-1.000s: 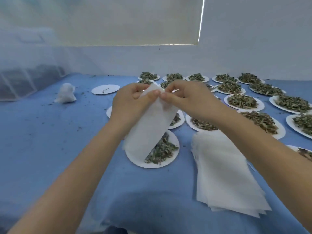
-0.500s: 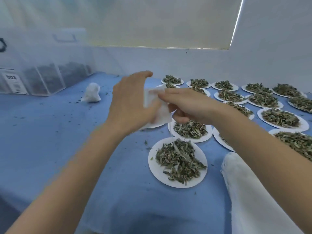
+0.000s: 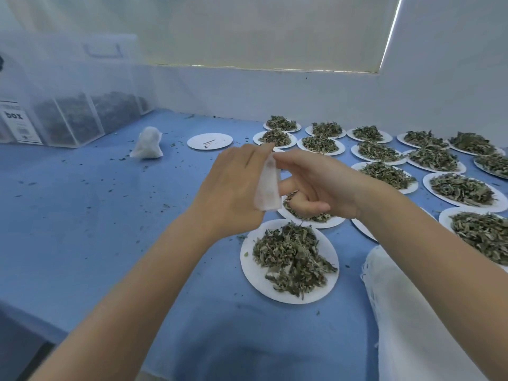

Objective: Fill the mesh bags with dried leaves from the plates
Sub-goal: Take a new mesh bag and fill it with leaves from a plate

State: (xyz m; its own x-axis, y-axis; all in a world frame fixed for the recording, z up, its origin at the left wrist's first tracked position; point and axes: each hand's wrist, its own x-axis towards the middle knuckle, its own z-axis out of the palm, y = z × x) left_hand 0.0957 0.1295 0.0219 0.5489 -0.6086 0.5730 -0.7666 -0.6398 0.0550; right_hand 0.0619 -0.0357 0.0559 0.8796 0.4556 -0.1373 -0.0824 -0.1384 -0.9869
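— Mesh bag (image 3: 268, 185) first: where do you have it?

— Up in the air between my two hands, above the second plate from me; it hangs down as a narrow white strip. My left hand (image 3: 233, 188) has its fingers inside the bag or behind it, I cannot tell which; its back faces me. My right hand (image 3: 316, 185) pinches the bag's top edge with thumb and forefinger, the other fingers curled under.

— And the leaves?

— Nearest plate (image 3: 288, 295) lies just below my hands, heaped with dried leaves (image 3: 291, 259); a second heaped plate (image 3: 327, 222) sits behind it, partly hidden by my right hand; many more heaped plates (image 3: 464, 188) run off to the right and back toward the wall.

— Anything else on the table?

— Stack of flat white bags (image 3: 406, 312) at the lower right, half under my right forearm; one filled bag (image 3: 147, 145) stands well apart on the left; a nearly bare plate (image 3: 210, 141) lies near it with a few scraps on it; a clear box (image 3: 71, 116) with dark leaves sits at the far left; crumbs are scattered over the blue cloth (image 3: 82, 229).
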